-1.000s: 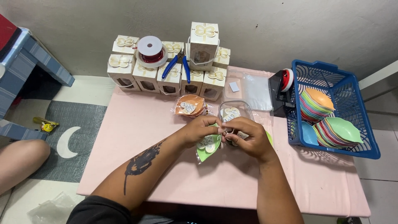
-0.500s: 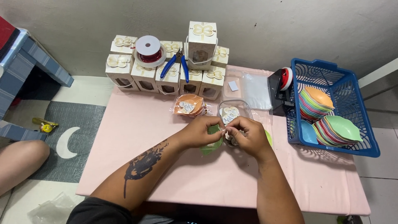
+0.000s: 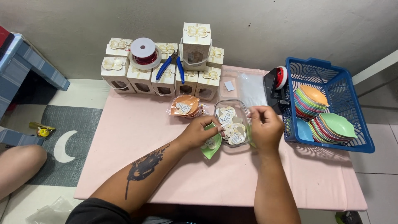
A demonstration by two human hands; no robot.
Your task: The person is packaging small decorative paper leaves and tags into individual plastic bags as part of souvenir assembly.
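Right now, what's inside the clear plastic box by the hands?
The clear plastic box holds pale heart-shaped tags in a loose pile. The tags on top cover whatever lies beneath them, so the bottom can't be seen.

Pink table [image 3: 137,137] – blue basket [image 3: 331,70] – green leaf dish [image 3: 210,147] – red-wire spool [image 3: 144,53].

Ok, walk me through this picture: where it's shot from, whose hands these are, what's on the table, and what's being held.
There is no machine here. A camera worn on a person's head looks down at their own bare hands over a pink table. The left hand holds a green leaf-shaped dish. The right hand hovers beside a clear container of heart-shaped tags, fingers pinched; what they pinch is too small to tell. Behind stand small cream gift boxes, a red wire spool and blue pliers. A blue basket holds stacked coloured dishes.
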